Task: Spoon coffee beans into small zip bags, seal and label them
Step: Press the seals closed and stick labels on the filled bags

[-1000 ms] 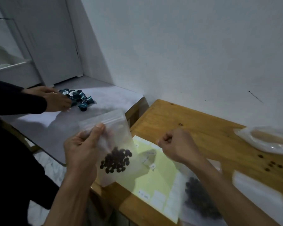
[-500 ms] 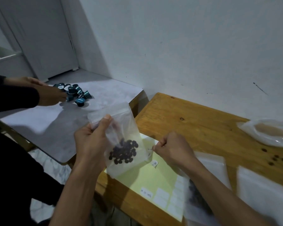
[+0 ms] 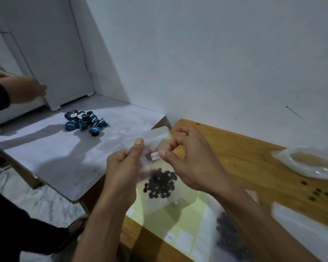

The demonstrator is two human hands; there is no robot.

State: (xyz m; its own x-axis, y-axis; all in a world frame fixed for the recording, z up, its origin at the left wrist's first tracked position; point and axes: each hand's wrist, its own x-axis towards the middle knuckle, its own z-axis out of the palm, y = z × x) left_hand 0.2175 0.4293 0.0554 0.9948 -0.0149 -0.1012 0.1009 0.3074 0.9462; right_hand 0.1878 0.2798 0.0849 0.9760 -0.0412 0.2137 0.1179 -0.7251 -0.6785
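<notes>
The left hand pinches the upper part of a small clear zip bag, thumb across its front, holding it up above the wooden surface. Coffee beans sit bunched low in the bag, just right of the left wrist. The right hand pinches a small white label between thumb and forefinger, pressed to the bag's front, between the two thumbs. Below the hands lies a yellow-green label sheet. Well beyond the left hand, blue capsules lie heaped.
</notes>
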